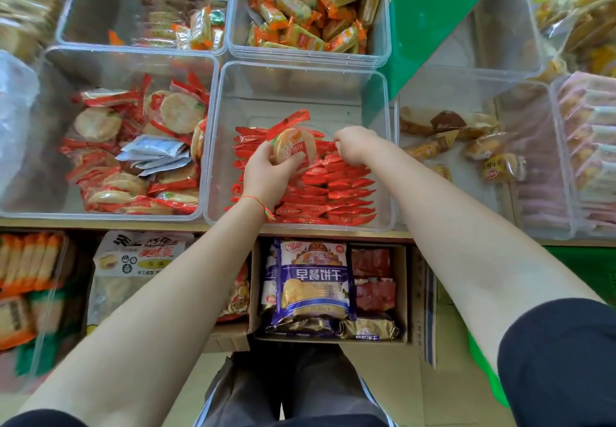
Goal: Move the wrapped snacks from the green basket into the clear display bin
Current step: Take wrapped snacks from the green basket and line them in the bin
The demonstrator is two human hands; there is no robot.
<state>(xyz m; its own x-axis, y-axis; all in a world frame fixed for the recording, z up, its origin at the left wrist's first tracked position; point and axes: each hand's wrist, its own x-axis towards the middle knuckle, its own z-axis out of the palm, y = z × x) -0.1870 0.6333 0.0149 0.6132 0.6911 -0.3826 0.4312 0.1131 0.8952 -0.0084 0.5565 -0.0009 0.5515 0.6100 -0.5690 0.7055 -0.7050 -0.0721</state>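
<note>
gripping a round snack over the clear bin

curled around a wrapped snack [294, 146], my left hand [266, 173] holds the round cracker in its red-ended wrapper, thumb across the lower face and fingers behind it. it sits just above the rows already in the clear display bin [388, 146]. my right hand [354, 144] is just beside it, fingers bent down and pinching the red wrapper edges at the back end of the rows of red packets [330, 193], which stand on edge and fill the near half of the bin. the far half of the bin shows bare floor.

a red string bracelet [263, 204] circles my left wrist. to the left, touching wall to wall, a neighbouring bin [46, 126] holds loose round crackers in red wrap and some pale blue sachets. behind, another bin [380, 26] is heaped with orange-wrapped pieces. to the right a bin [546, 146] holds brown and yellow packets. below the shelf edge a cardboard box [405, 293] carries a purple biscuit bag [313, 283]. a green basket edge [586, 270] shows at the right, its contents out of view.
</note>
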